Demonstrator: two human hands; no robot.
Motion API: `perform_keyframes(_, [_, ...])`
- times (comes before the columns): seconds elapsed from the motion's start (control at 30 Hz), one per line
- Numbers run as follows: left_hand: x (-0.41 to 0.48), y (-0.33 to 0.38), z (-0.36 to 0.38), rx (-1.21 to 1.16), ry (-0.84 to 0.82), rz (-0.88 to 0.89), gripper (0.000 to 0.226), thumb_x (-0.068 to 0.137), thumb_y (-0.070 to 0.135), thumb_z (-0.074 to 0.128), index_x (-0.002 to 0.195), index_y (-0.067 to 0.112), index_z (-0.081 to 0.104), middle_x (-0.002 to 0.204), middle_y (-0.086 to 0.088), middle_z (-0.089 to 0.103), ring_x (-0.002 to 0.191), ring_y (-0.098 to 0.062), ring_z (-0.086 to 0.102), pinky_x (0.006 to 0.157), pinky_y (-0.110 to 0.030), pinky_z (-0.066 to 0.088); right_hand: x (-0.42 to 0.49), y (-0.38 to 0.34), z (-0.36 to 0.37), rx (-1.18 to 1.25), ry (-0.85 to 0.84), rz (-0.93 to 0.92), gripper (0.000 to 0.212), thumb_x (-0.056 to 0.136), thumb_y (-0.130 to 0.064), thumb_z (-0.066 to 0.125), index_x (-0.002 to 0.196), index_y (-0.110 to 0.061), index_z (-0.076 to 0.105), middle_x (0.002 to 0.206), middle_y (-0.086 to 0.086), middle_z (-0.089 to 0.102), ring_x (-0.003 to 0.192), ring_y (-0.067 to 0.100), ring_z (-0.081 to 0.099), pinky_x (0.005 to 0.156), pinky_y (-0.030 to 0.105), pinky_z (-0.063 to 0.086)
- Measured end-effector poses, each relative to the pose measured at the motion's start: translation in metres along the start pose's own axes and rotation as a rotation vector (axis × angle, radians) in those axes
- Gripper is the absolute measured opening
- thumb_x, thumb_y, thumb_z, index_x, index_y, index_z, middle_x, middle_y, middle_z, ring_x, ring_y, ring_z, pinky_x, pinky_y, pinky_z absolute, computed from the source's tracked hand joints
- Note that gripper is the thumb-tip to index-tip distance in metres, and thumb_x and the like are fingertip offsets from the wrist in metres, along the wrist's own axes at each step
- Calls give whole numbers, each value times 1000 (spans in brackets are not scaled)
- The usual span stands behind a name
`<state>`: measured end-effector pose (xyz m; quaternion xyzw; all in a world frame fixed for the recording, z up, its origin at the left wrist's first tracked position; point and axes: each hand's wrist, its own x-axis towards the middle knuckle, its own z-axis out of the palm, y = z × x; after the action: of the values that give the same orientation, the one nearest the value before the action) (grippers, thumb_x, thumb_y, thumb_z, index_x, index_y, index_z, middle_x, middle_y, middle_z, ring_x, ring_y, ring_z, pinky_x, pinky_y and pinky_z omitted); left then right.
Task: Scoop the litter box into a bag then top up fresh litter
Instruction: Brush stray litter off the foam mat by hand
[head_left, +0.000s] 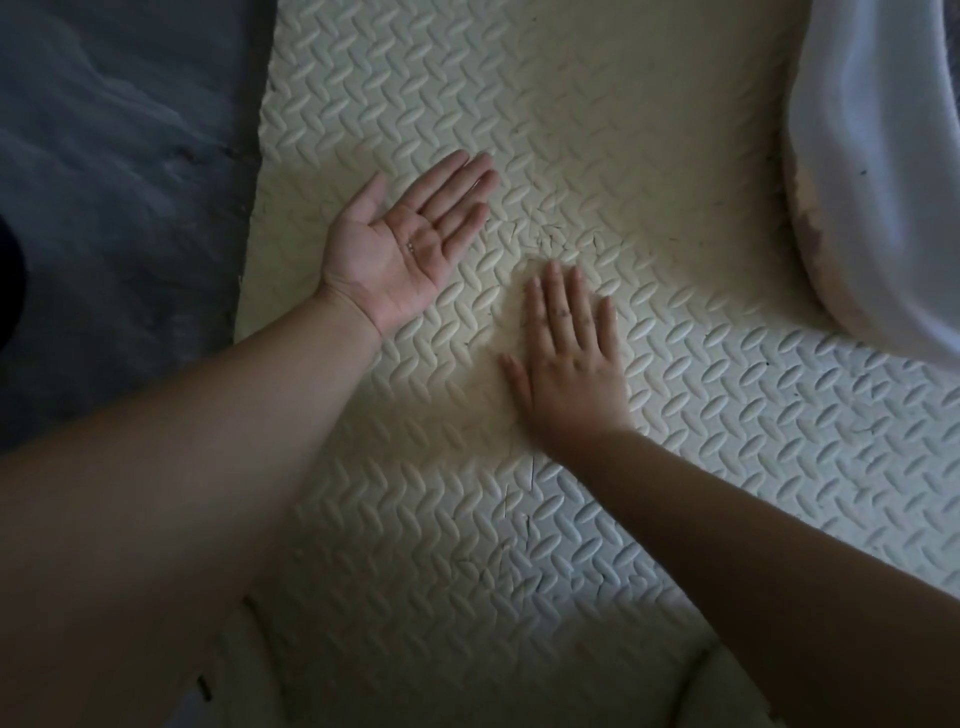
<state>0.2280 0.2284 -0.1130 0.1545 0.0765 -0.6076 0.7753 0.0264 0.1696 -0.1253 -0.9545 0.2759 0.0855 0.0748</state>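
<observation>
Palm upward, the left hand (382, 260) lies slack at centre frame, fingers straight, holding nothing; only a few tiny pale grains (410, 247) sit on its skin. Just lower right of it, the right hand (566, 358) is spread palm-down and relaxed, grasping nothing, over the cream embossed foam mat (649, 156); whether it touches the mat is unclear. A white rounded plastic container (883, 171) with a brown-soiled edge sits at upper right, well apart from both hands. Dark grey floor (114, 156) fills the upper left.

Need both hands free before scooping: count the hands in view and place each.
2. The left hand, palm up, is above the foam mat near its left edge; the right hand, palm down, is at its middle.
</observation>
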Motion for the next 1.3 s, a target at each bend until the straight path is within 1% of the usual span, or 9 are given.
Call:
perform_keyframes(0.17, [-3,-11,2,51,3,-46,69,100,44,15,134,-9,42,142,-22,45,135,-30,40,109,-40,37,13,21,-12,66,-7,-113,67,99,-50,20,152,-13,1,159,5,-4,146,20,-10,119,40,-3])
perform_keyframes(0.23, [-5,-16,0,71,6,-81,68,100,44,14,134,-9,42,141,-22,46,134,-29,40,109,-40,37,11,32,-18,120,-2,-189,63,100,-46,25,152,-14,8,159,4,3,146,18,-6,119,35,-4])
perform_keyframes(0.37, [-13,-26,-8,113,8,-189,67,100,43,16,135,-8,42,142,-21,46,136,-29,38,110,-40,36,0,55,-16,232,77,-285,54,99,-41,37,145,-14,36,154,6,28,145,19,17,119,41,16])
perform_keyframes(0.47, [-20,-31,-14,81,-21,-266,66,99,42,19,137,-8,40,144,-22,43,138,-30,34,113,-40,32,-12,67,-8,318,172,-317,46,95,-35,52,135,-12,51,145,9,43,138,24,34,109,48,34])
perform_keyframes(0.67, [-28,-43,-17,28,-53,-363,65,98,40,22,140,-8,35,146,-21,40,141,-29,28,116,-40,25,-24,57,-5,475,262,-252,32,85,-38,68,112,-20,71,133,8,54,129,25,42,105,43,38])
perform_keyframes(0.9, [-29,-51,-20,24,-76,-432,66,99,43,21,143,-6,30,148,-21,37,141,-30,29,117,-39,23,-24,40,-4,611,289,-124,18,78,-41,72,88,-27,77,124,1,58,118,20,46,98,44,38])
perform_keyframes(1.07, [-28,-51,-19,1,-51,-409,66,100,44,20,144,-5,28,150,-21,34,141,-32,30,116,-41,26,-26,29,-5,573,333,-57,15,81,-31,71,85,-17,75,114,1,61,110,20,48,97,32,37])
perform_keyframes(1.2, [-20,-58,-13,-38,3,-329,63,100,40,23,140,-8,34,148,-22,35,140,-33,29,116,-44,25,-24,7,-24,640,550,53,14,84,-26,70,87,-12,71,95,2,57,94,15,50,85,28,41])
perform_keyframes(1.3, [-9,-69,1,-139,-9,-276,60,98,32,28,140,-11,29,149,-24,27,144,-32,19,117,-48,19,-14,-8,-41,688,589,55,14,81,-29,72,86,-15,72,88,-1,55,85,18,52,80,33,43])
